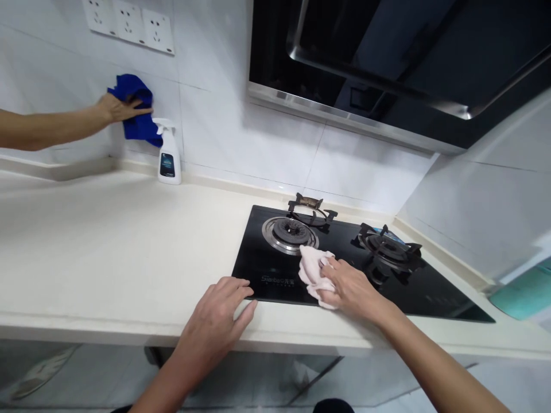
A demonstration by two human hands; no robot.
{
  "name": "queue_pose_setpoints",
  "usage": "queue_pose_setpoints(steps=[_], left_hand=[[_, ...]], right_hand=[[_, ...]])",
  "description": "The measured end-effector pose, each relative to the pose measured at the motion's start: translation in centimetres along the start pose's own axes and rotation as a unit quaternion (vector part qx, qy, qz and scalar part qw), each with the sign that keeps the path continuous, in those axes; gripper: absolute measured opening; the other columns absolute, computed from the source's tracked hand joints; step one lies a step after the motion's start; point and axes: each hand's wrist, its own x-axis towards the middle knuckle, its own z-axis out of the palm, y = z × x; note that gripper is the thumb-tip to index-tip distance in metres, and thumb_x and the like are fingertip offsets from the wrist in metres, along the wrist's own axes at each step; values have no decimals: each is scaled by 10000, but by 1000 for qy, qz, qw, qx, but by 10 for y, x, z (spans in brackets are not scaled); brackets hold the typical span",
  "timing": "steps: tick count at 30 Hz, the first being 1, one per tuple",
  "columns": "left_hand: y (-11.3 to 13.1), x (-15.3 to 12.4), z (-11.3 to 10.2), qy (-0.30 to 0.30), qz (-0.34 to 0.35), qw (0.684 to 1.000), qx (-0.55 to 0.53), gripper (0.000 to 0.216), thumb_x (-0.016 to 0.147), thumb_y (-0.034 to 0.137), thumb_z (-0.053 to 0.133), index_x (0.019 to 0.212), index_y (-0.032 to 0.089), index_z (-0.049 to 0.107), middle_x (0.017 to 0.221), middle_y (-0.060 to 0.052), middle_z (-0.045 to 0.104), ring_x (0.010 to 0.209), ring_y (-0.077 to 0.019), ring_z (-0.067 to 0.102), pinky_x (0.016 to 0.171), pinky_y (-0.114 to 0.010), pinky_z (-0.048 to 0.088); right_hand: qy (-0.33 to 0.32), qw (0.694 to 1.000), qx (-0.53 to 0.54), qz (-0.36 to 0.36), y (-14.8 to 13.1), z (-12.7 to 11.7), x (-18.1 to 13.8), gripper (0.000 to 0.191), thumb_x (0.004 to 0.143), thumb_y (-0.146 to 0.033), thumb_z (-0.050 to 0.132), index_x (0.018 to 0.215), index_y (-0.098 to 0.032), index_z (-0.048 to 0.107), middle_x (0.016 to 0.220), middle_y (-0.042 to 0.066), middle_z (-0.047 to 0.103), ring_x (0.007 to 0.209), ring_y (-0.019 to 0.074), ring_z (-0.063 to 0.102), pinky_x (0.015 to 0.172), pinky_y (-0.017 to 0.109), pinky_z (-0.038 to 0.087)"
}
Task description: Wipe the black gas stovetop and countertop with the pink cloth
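Note:
My right hand (350, 287) grips a crumpled white cloth (313, 269), which lies against the front part of the black glass gas hob (275, 269). Just behind the cloth is the left burner (290, 232), bare of its pan support. That pan support (310, 211) sits off the burner at the hob's back edge. On the right burner (390, 249) the support stands in place. My left hand (221, 312) rests on the counter at the hob's front left corner, fingers loosely apart and holding nothing.
At the left, another person's hand (118, 108) presses a blue cloth (136, 129) to the tiled wall. A white spray bottle (169, 158) stands beside it on the pale counter (107, 246). A dark range hood (365, 69) overhangs the hob. Something green (523, 292) is at the right edge.

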Motion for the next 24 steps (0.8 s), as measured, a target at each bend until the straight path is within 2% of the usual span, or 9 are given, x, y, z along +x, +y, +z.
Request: queue_pose_setpoints(steps=[4,7,10,12,13,15,17,20,24], left_hand=[[0,1,-1,-5,1,1000,6,164,1001,252,550,1069,195,687,1148,-89,714,1121,-272,628,917,-440,510],[0,2,-1,-6,4,1000,13,171,1007,257,538,1072,198,684,1147,-91,712,1121,-274,626,910,-440,510],[1,2,-2,-11,6,1000,17,176,1009,258,532,1074,202,685,1153,-92,705,1117,-274,626,906,-440,510],[1,2,-2,-13,6,1000,20,179,1012,262,530,1071,198,687,1154,-94,701,1118,-274,625,914,-444,510],[1,2,-2,-13,6,1000,21,181,1013,265,529,1070,197,688,1153,-96,700,1119,-274,624,917,-445,509],[1,2,-2,-9,8,1000,23,183,1015,273,530,1070,196,688,1151,-99,701,1118,-274,623,918,-445,510],[0,2,-2,-6,11,1000,23,181,1015,280,536,1066,197,688,1147,-99,704,1118,-274,625,921,-446,511],[-2,2,-1,-7,12,1000,16,180,1010,289,546,1067,201,693,1150,-94,708,1123,-272,629,935,-445,516],[-3,2,-1,-5,9,1000,9,192,1008,303,546,1066,207,702,1152,-90,713,1119,-266,637,951,-439,523]], right_hand=[[27,998,62,-10,11,1,-53,123,833,-296,628,908,-228,558,1129,91,606,973,263,550,858,378,451],[51,987,151,19,28,0,-95,72,842,-287,569,834,-241,515,964,60,608,894,247,567,777,348,462],[89,969,201,113,59,-1,-135,147,890,-409,543,870,-263,547,926,52,632,819,243,602,707,334,492],[129,957,175,190,81,2,-155,265,871,-502,560,1024,-288,594,1043,65,671,838,259,640,690,344,517],[145,953,153,216,92,4,-161,360,863,-538,559,1128,-299,601,1144,77,672,909,280,658,720,359,535],[147,957,113,224,107,12,-167,519,858,-591,537,1285,-302,599,1307,103,629,1110,330,638,857,411,550],[108,970,74,204,113,21,-165,573,876,-632,514,1329,-301,627,1337,127,604,1208,360,589,949,462,526],[41,983,-1,177,106,28,-151,549,885,-672,559,1323,-358,662,1303,133,592,1141,372,592,911,498,523],[26,978,-107,175,82,31,-124,409,945,-490,548,1314,-361,667,1205,145,618,989,346,595,801,466,524]])
